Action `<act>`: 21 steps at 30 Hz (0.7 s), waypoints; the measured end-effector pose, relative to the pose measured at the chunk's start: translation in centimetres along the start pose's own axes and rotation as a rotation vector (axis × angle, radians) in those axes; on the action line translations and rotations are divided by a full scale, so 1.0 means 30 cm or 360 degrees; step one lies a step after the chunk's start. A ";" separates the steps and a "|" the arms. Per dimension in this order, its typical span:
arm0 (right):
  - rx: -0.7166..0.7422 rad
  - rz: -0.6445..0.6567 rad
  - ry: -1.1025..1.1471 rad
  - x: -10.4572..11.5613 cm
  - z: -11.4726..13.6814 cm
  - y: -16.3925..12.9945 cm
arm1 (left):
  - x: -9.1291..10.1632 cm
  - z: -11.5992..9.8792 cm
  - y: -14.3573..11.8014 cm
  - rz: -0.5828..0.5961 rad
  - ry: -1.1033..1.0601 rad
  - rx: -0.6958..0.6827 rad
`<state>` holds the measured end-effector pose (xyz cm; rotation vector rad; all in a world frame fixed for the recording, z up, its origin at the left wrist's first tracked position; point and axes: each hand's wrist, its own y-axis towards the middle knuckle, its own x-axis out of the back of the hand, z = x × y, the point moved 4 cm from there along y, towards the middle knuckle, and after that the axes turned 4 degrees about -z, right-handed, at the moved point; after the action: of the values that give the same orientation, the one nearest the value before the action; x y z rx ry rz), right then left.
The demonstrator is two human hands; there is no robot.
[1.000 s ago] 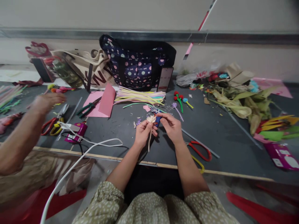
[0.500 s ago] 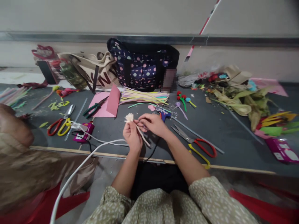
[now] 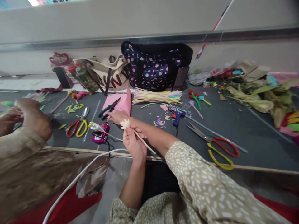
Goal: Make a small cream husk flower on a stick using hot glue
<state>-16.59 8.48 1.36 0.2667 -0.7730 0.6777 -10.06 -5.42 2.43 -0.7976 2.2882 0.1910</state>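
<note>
Left hand [image 3: 134, 144] pinching cream paper flower [image 3: 125, 123] by thin stem, above near table edge. Right hand [image 3: 118, 117] stretched across to left, fingers loosely spread, near pink glue gun [image 3: 101, 137] and green pliers [image 3: 108, 108] on pink paper [image 3: 121, 104].

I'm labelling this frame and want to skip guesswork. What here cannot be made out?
- Right hand, head view: fingertips too small and far off to tell whether they touch the pliers or pink paper.
- Left hand: its grip on the flower stem is hidden by its own fingers.
- Co-worker's hands: blurred, cut by the left edge.
- Bag contents: hidden by its walls.
</note>
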 end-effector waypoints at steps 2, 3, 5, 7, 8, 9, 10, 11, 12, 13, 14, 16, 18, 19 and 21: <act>-0.0055 -0.0120 0.0064 -0.020 0.002 0.039 | 0.011 -0.013 0.009 -0.0007 0.0009 0.0025; -0.0085 -0.0171 0.0112 -0.029 0.001 0.056 | 0.015 -0.019 0.014 -0.0011 0.0011 0.0028; -0.0134 -0.0214 0.0155 -0.046 -0.001 0.085 | 0.021 -0.028 0.024 -0.0024 0.0001 0.0020; -0.0166 -0.0219 0.0161 -0.060 -0.004 0.108 | 0.026 -0.035 0.033 -0.0040 -0.0026 0.0002; -0.0186 -0.0226 0.0156 -0.065 -0.009 0.116 | 0.028 -0.036 0.037 -0.0046 -0.0040 -0.0001; -0.0210 -0.0235 0.0149 -0.068 -0.015 0.122 | 0.030 -0.036 0.040 -0.0047 -0.0050 0.0004; -0.0241 -0.0243 0.0143 -0.069 -0.024 0.126 | 0.031 -0.035 0.042 -0.0043 -0.0054 0.0015; -0.0273 -0.0244 0.0139 -0.070 -0.033 0.128 | 0.031 -0.033 0.043 -0.0035 -0.0051 0.0028; -0.0307 -0.0241 0.0136 -0.070 -0.044 0.128 | 0.032 -0.031 0.043 -0.0028 -0.0042 0.0041; -0.0341 -0.0238 0.0137 -0.068 -0.054 0.125 | 0.031 -0.028 0.043 -0.0020 -0.0032 0.0047; -0.0373 -0.0237 0.0142 -0.065 -0.063 0.120 | 0.030 -0.026 0.042 -0.0011 -0.0021 0.0049; -0.0426 -0.0250 0.0157 -0.050 -0.076 0.104 | 0.026 -0.023 0.038 0.0003 -0.0002 0.0039; -0.0436 -0.0274 0.0178 -0.026 -0.079 0.077 | 0.019 -0.020 0.031 0.0018 0.0000 0.0025; -0.0415 -0.0297 0.0200 -0.009 -0.077 0.059 | 0.015 -0.019 0.026 0.0026 -0.0004 0.0019; -0.0340 -0.0373 0.0266 0.030 -0.072 0.007 | 0.002 -0.017 0.011 0.0036 -0.0011 0.0010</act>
<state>-15.05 10.05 0.51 0.1017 -0.6357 0.3872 -10.59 -5.36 2.74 -0.7672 2.2913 0.1966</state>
